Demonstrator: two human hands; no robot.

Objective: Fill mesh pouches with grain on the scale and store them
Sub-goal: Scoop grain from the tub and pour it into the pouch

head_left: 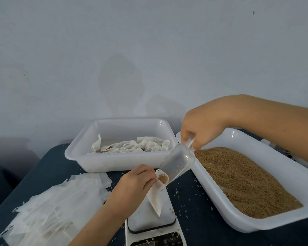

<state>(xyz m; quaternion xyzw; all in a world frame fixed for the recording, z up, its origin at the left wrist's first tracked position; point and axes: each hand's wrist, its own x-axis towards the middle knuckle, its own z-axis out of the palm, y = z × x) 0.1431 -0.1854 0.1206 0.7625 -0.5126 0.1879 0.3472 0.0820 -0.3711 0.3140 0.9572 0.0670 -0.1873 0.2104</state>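
Both hands grip: left hand [132,181] hides pouch [156,194] mouth, right hand [201,128] scoop [178,160] handle.

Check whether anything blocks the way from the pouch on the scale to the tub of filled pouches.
Nothing visible does. The pouch, held by the left hand, sits just in front of the tub; only the scoop in the right hand touches its mouth from the right.

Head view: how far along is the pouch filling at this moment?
Done: several pouches already lie in the back tub. In hand: the left hand pinches a mesh pouch open over the scale while the right hand tips a clear scoop into it; grain shows at its mouth. Left: a stack of flat empty pouches and a tub of grain.
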